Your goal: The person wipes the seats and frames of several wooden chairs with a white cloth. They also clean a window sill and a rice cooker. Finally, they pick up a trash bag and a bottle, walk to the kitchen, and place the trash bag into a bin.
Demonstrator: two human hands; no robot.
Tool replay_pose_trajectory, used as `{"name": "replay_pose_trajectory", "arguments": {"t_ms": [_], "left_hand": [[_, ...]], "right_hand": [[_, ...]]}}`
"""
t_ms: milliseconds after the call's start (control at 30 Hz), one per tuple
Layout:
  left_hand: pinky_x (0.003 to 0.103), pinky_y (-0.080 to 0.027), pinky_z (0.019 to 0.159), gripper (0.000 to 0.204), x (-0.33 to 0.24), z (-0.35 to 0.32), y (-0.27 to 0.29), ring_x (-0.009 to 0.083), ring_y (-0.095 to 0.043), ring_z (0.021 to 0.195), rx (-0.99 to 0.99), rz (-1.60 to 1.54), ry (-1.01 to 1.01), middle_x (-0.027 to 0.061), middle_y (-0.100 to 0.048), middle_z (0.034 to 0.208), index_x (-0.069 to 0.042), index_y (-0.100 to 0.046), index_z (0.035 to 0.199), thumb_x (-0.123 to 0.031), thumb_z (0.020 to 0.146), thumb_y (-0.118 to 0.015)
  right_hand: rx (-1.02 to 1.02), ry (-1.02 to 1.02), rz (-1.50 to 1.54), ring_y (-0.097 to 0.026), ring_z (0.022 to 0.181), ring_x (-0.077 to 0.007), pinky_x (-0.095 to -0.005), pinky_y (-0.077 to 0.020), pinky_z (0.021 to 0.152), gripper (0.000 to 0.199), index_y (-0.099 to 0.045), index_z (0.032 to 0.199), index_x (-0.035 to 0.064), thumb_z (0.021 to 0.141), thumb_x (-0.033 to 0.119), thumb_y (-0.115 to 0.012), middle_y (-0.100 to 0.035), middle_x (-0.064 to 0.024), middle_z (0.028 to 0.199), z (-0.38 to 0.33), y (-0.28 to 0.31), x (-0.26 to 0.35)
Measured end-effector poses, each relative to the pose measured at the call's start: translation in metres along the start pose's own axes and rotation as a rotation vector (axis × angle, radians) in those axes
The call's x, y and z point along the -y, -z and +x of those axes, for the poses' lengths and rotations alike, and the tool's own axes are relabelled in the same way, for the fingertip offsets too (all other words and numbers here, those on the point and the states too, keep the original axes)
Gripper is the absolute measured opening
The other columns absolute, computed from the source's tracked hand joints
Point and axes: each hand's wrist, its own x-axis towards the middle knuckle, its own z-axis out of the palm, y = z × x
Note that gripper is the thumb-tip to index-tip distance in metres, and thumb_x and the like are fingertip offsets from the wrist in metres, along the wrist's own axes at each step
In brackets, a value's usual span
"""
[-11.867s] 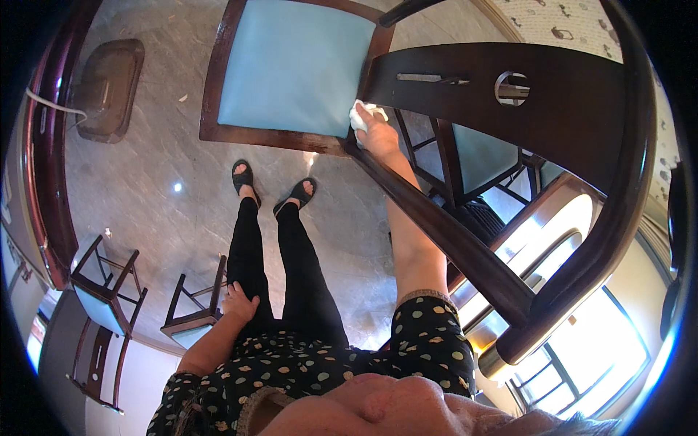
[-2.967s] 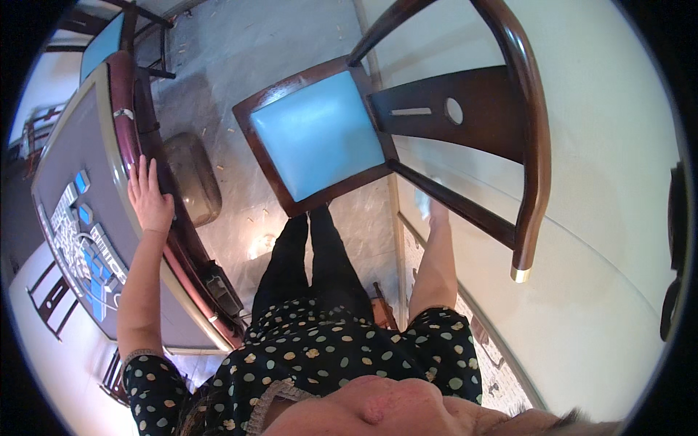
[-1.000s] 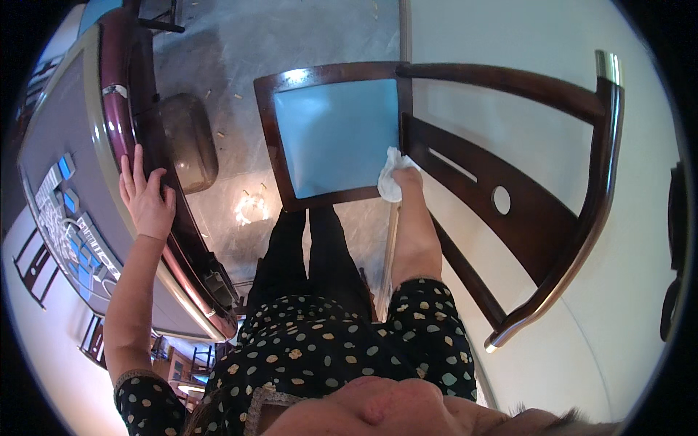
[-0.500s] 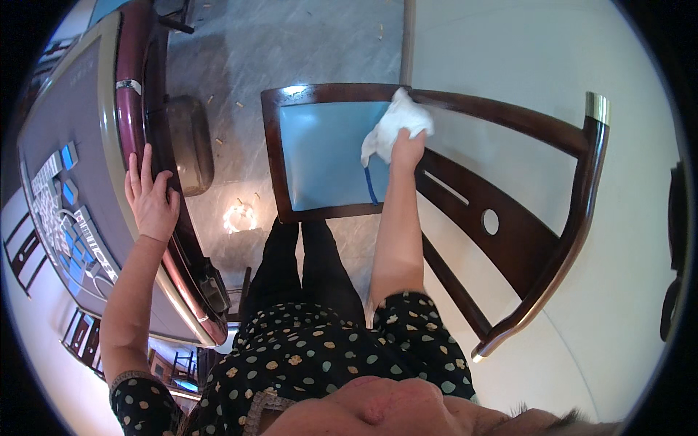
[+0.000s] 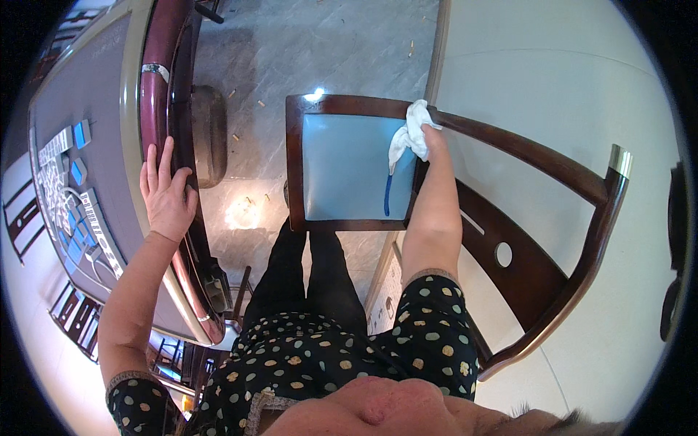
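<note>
My right hand [image 5: 434, 141] is closed on a white cloth [image 5: 416, 132] at the far right corner of a dark wooden chair [image 5: 347, 104], where the seat frame meets the backrest post. Part of the cloth hangs over the light blue seat pad [image 5: 347, 167], its blue strip trailing on the pad. The palm side of this hand is hidden. On the left, my left hand [image 5: 169, 203] lies on the dark red padded rim [image 5: 155, 102] of a mahjong table, fingers stretched out and holding nothing.
White and blue mahjong tiles [image 5: 62, 182] lie on the table's grey top [image 5: 94, 94]. The chair's curved backrest [image 5: 523, 272] reaches right along a pale wall [image 5: 538, 80]. Cigarette butts [image 5: 261, 103] are scattered over the grey floor. Other chairs [image 5: 73, 316] stand beyond the table.
My right hand has moved the cloth from the seat's far right part to the frame corner by the backrest post. My left hand stays on the table rim. The whole view has shifted slightly.
</note>
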Motion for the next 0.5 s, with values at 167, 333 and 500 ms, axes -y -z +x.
{"name": "replay_pose_trajectory", "arguments": {"t_ms": [167, 333, 500], "left_hand": [[0.047, -0.019, 0.112, 0.022, 0.0, -0.004, 0.002, 0.0363, -0.022, 0.139, -0.006, 0.002, 0.001, 0.0098, -0.03, 0.15, -0.011, -0.062, 0.091, -0.007, 0.069, -0.059], [0.048, -0.016, 0.113, 0.021, 0.0, -0.002, 0.004, 0.0355, -0.015, 0.141, 0.074, -0.005, 0.029, 0.0103, -0.024, 0.152, -0.009, -0.062, 0.092, -0.009, 0.071, -0.062], [0.049, -0.016, 0.112, 0.019, 0.007, -0.002, 0.004, 0.0369, -0.016, 0.141, 0.063, -0.058, 0.031, 0.0132, -0.027, 0.15, -0.007, -0.063, 0.09, -0.008, 0.071, -0.061]], "right_hand": [[0.075, -0.165, -0.894, -0.055, 0.117, -0.0319, -0.0395, -0.0431, 0.097, 0.05, -0.06, 0.121, 0.0056, 0.079, 0.032, -0.054, -0.058, -0.0157, 0.125, -0.028, 0.008, 0.032], [0.114, -0.027, -0.954, -0.055, 0.116, -0.0334, -0.0407, -0.0433, 0.097, 0.049, -0.062, 0.118, 0.006, 0.078, 0.033, -0.055, -0.058, -0.0177, 0.124, -0.04, 0.003, 0.041], [-0.094, 0.304, -0.461, -0.056, 0.109, -0.0414, -0.043, -0.043, 0.094, 0.056, -0.061, 0.109, -0.0087, 0.075, 0.035, -0.054, -0.059, -0.0302, 0.113, -0.065, 0.001, 0.036]]}}
